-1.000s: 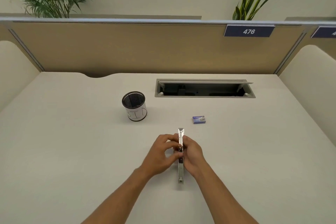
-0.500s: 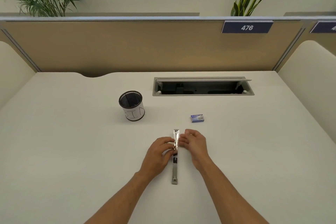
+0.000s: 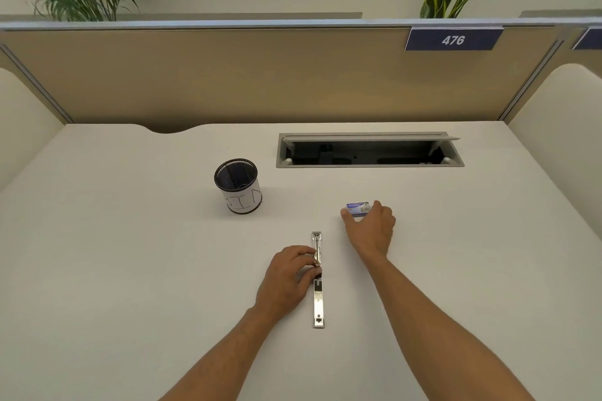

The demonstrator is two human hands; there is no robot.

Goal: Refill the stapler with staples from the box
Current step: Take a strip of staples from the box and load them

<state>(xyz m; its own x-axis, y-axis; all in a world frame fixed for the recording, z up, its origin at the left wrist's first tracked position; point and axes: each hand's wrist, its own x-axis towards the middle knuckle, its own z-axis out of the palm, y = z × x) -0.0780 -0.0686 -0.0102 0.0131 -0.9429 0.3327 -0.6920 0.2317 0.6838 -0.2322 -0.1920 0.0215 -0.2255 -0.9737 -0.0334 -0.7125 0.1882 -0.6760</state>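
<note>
Chrome stapler [image 3: 318, 283] lies opened out flat on the white desk [image 3: 130, 270], one long strip running straight away from me, near the desk's middle. Left hand [image 3: 286, 280] sits against its left side, fingertips pinching the strip at about mid-length, palm down on the desk. Right hand [image 3: 369, 228] is out ahead and to the right of the stapler, thumb and fingers closed around the small blue staple box [image 3: 357, 208]; I can't tell whether the box is lifted or touching the surface. Box is near the stapler's far end, apart from it. Black mesh pen cup [image 3: 238, 185] with a white paper label stands upright to the left of the box, well clear of both hands. Behind that, a cable tray [image 3: 369, 150] is recessed in the desk with its lid propped open. Beige partition [image 3: 228, 75] at the back carries a blue tag reading 476 [image 3: 453, 39].
</note>
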